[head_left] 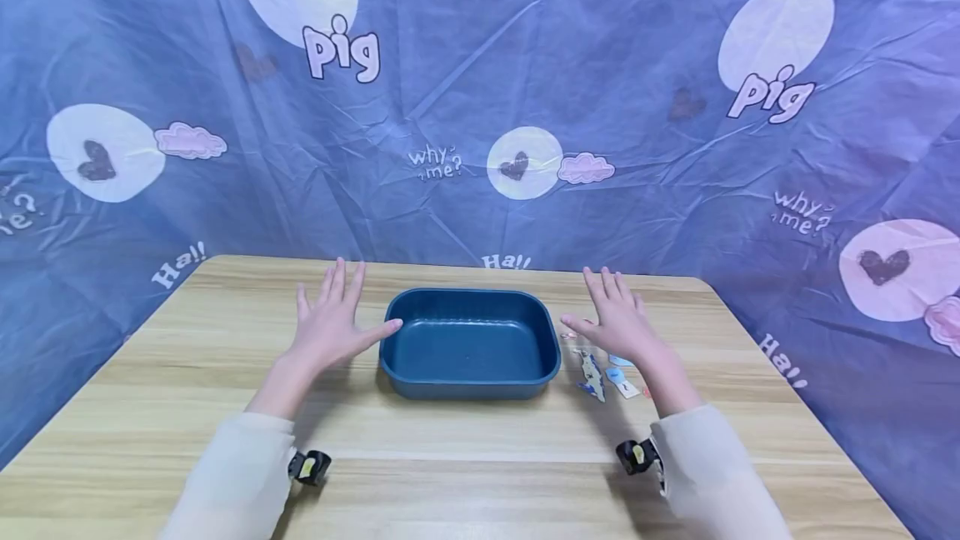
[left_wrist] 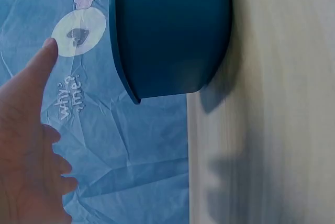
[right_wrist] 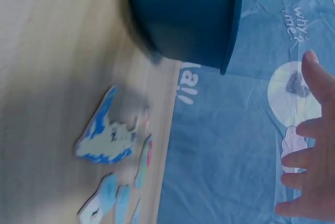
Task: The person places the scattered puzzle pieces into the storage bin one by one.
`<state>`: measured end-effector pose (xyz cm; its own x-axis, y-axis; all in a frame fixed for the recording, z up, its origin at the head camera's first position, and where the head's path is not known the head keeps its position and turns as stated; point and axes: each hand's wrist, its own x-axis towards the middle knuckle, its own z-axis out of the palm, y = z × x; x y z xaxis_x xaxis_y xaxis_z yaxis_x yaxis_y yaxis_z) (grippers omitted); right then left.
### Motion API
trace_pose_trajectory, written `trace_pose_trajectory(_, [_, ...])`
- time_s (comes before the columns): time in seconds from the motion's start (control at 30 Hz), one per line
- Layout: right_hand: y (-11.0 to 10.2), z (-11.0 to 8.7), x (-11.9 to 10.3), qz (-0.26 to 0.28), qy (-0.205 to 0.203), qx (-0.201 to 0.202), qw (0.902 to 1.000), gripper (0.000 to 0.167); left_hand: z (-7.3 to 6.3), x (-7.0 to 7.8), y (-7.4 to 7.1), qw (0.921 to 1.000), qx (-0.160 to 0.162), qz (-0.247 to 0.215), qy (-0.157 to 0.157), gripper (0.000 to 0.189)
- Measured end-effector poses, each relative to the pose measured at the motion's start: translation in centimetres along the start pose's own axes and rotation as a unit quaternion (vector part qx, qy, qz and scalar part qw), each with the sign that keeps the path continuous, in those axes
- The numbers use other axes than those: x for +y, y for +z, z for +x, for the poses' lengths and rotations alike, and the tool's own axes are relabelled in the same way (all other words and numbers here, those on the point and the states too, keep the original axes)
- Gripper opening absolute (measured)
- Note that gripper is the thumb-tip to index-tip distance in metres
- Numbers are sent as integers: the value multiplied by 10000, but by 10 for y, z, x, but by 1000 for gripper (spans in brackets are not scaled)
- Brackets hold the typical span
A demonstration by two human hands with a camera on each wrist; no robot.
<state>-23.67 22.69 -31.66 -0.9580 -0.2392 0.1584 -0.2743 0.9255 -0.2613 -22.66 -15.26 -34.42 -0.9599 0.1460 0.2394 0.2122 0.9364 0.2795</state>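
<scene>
A dark teal rectangular basin (head_left: 468, 390) sits on the wooden table between my two hands. My left hand (head_left: 330, 327) hovers at the basin's left side, fingers spread and thumb pointing toward its rim. On the opposite side my right hand (head_left: 618, 323) is held with fingers extended, thumb toward the basin. Neither hand holds anything. Below the right hand lie several flat cut-out pieces; one is a white and blue irregular piece (right_wrist: 107, 135), and beside it is a light blue and white piece (head_left: 622, 382). The right hand and forearm partly hide these pieces in the head view.
The wooden table (head_left: 450, 490) ends at a far edge behind the basin. A blue printed cloth (head_left: 420, 98) hangs behind and beside it. A small black device (head_left: 310, 467) is strapped at the left wrist, and another black device (head_left: 636, 457) at the right.
</scene>
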Motion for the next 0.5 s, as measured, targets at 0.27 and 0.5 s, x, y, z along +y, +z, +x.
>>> trace_pose_trajectory(0.27, [4, -11, 14, 165, 31, 603, 9980, 87, -5, 1, 8, 9979, 229, -603, 22, 105])
trace_pose_trajectory(0.5, [10, -19, 25, 755, -4, 708, 9946, 81, -7, -1, 19, 9911, 72, -1330, 31, 105])
